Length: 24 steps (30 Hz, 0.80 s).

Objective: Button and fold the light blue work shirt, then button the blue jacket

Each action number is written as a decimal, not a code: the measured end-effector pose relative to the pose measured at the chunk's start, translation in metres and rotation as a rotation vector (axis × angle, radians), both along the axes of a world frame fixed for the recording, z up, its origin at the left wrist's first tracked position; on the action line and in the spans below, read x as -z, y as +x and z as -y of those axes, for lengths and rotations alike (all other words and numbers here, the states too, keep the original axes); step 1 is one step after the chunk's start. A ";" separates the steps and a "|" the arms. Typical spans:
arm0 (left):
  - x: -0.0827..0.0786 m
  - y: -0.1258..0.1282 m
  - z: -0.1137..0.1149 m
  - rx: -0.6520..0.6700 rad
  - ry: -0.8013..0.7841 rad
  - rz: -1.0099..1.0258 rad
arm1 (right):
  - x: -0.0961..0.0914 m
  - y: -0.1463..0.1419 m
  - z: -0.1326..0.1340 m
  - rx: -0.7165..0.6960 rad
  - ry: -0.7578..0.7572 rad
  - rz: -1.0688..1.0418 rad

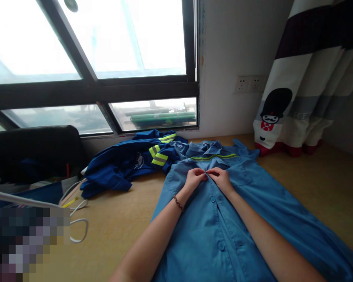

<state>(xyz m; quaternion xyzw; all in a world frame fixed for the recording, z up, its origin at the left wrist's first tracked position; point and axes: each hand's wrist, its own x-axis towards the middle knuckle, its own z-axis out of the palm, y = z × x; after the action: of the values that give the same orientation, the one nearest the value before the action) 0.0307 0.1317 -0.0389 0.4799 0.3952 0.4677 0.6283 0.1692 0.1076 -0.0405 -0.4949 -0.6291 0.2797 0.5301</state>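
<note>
A light blue work jacket (191,227) with a yellow-green stripe across its chest lies front up on the wooden table (114,235), its collar away from me. My left hand (196,178), with a beaded bracelet at the wrist, pinches the front placket edge at chest height. My right hand (220,178) meets it there, fingers closed on the same placket. Whether a button is between the fingertips is hidden. Lower down, a button (221,245) shows on the placket, and the front hangs slightly parted beside it.
A dark blue garment (114,164) with reflective yellow bands lies crumpled to the left of the jacket. White cables (79,223) run along the left side, near a black chair back (38,149). A curtain (282,105) hangs at the right, by wall sockets (249,84).
</note>
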 end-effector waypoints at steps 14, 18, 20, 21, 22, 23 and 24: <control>0.007 0.002 -0.002 -0.157 0.072 -0.067 | 0.001 -0.012 0.006 0.143 0.072 0.254; 0.008 0.003 -0.002 -0.179 0.093 -0.067 | 0.006 -0.009 -0.001 0.124 0.013 0.146; 0.009 0.004 -0.001 -0.175 0.157 -0.093 | 0.009 -0.007 -0.007 0.125 -0.094 0.092; 0.010 0.004 -0.001 -0.163 0.212 -0.117 | 0.011 -0.005 -0.010 0.121 -0.152 0.071; 0.011 0.004 -0.001 -0.142 0.277 -0.149 | 0.013 -0.004 -0.014 0.116 -0.205 0.056; 0.012 0.004 -0.001 -0.115 0.344 -0.186 | 0.015 -0.002 -0.017 0.112 -0.245 0.048; 0.013 0.004 -0.002 -0.089 0.404 -0.226 | 0.016 -0.001 -0.020 0.108 -0.272 0.046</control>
<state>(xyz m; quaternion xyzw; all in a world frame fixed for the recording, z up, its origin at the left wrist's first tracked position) 0.0344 0.1334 -0.0515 0.6271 0.3822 0.5079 0.4502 0.1682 0.1274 -0.0568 -0.6016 -0.5699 0.3221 0.4578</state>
